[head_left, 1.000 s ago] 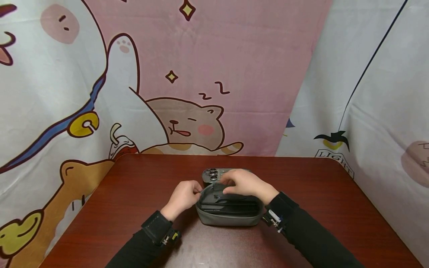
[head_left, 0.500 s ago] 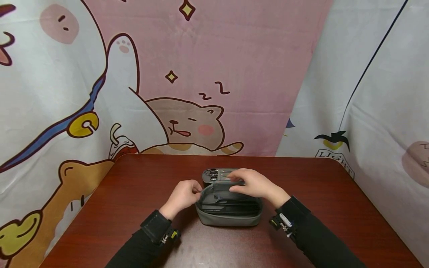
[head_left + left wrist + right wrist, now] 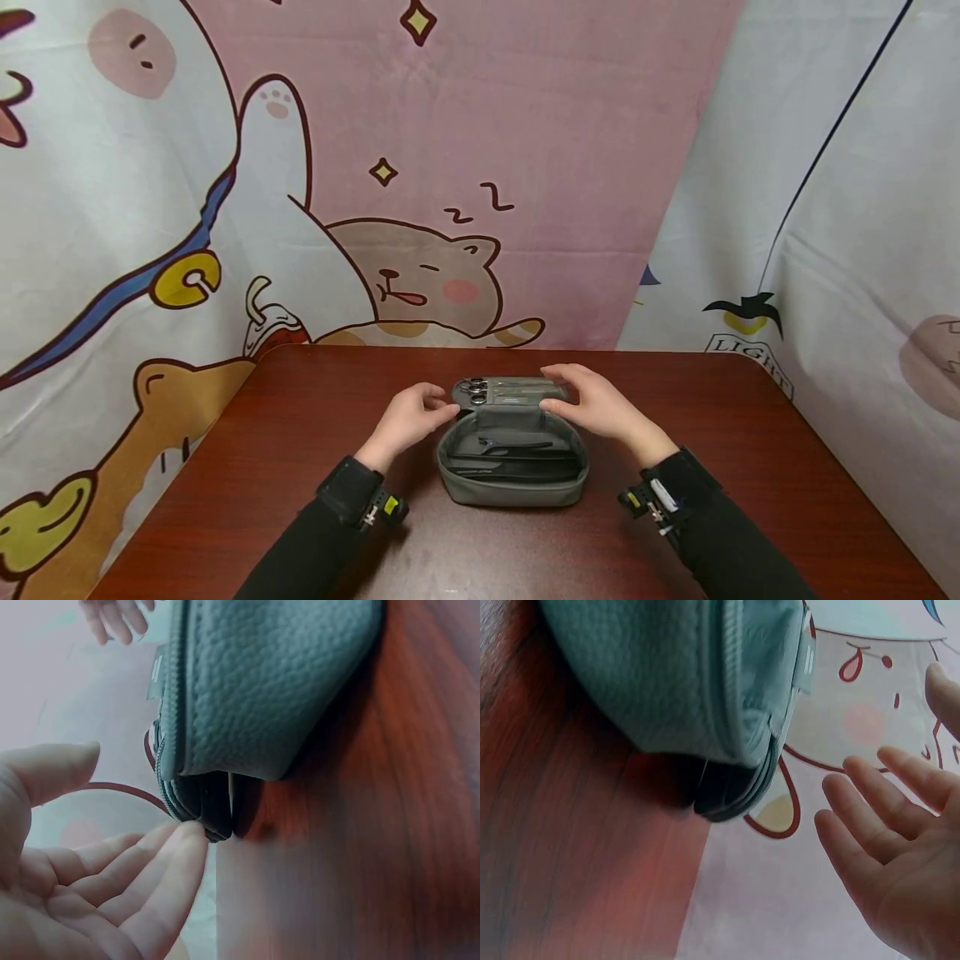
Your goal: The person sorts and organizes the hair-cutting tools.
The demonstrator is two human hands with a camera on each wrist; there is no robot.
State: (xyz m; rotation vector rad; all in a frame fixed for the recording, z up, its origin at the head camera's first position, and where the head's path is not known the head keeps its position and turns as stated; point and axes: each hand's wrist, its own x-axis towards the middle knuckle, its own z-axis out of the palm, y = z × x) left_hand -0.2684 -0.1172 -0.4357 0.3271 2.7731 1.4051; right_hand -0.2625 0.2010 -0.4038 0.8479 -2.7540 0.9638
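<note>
A grey-green zippered case (image 3: 510, 493) stands unzipped on the table, its lid (image 3: 517, 401) folded back behind it. Scissors (image 3: 476, 390) and several slim metal tools sit along the inside of the lid. In the case's body lie long black items (image 3: 517, 467) and a small dark tool (image 3: 513, 445). My left hand (image 3: 411, 419) is at the lid's left side; in the left wrist view its fingertips (image 3: 191, 831) meet the lid's edge, thumb apart. At the lid's right side is my right hand (image 3: 600, 406), fingers spread and holding nothing.
The case rests on a reddish-brown wooden table (image 3: 300, 400). Behind the table's far edge hangs a printed cartoon cloth (image 3: 570, 167). Each wrist carries a small strapped camera, and both sleeves are black.
My right hand has moved right from above the case to the lid's right side. The left hand has left the case's rim and shifted slightly back to the lid, its fingers straighter.
</note>
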